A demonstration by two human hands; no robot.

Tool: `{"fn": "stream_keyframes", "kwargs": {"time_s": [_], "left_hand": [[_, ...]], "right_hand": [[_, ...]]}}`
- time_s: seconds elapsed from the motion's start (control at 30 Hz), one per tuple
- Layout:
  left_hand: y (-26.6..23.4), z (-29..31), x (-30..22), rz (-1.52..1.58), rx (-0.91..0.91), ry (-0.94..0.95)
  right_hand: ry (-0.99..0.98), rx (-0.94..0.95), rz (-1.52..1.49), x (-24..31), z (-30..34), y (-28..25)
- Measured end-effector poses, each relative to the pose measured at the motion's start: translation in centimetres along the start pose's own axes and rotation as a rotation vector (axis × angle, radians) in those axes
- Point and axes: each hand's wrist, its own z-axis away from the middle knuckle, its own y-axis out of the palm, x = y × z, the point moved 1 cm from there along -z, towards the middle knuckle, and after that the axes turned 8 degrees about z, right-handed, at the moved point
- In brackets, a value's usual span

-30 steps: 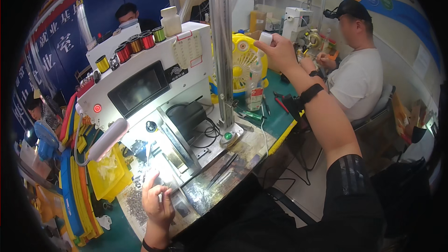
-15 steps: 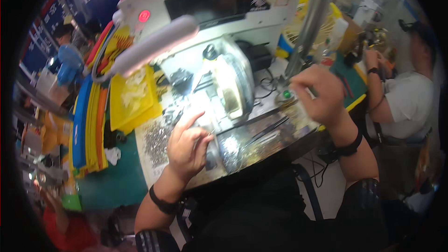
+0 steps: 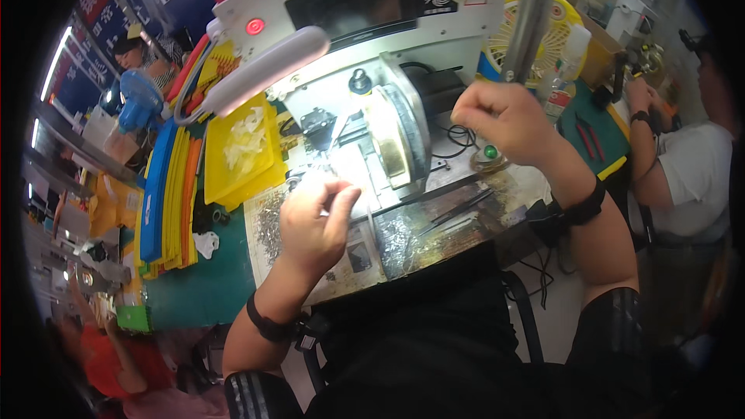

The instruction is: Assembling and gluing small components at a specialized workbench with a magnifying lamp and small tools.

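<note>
Left hand (image 3: 314,221) is pinched at the machine (image 3: 436,31)'s near side, right hand (image 3: 506,122) is curled by the green button (image 3: 490,152); anything gripped can't be told.

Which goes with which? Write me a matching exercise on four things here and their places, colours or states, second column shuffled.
1. Left hand
2. Pliers
3. Tray
4. Lamp

A. Yellow, holding pale scraps
B. Pinkish-white, long and rounded
C. Fingers bent, in front of the machine
D. Red-handled, on a green mat

Pairs: 1-C, 2-D, 3-A, 4-B.
</note>
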Motion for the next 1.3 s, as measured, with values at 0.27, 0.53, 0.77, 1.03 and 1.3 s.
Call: {"fn": "stream_keyframes", "kwargs": {"time_s": [0.27,0.53,0.77,1.03,1.3], "left_hand": [[3.9,1.0,-4.8,0.227,0.188,0.180],[9.6,-1.0,-6.1,0.411,0.488,-0.226],[9.7,0.5,-3.8,0.509,0.448,-0.342],[9.8,0.9,-2.9,0.329,0.329,-0.010],[10.0,1.6,-2.0,0.286,0.284,0.091]], "right_hand": [[-0.352,-0.344,-0.010,0.0,4.1,-1.1],[-0.609,-0.241,0.083,0.0,7.3,1.6],[-0.547,-0.433,0.121,-0.4,7.5,0.4],[0.492,-0.931,0.106,-13.1,4.0,-10.9],[0.526,-0.795,0.117,-11.7,2.0,-13.5]]}}
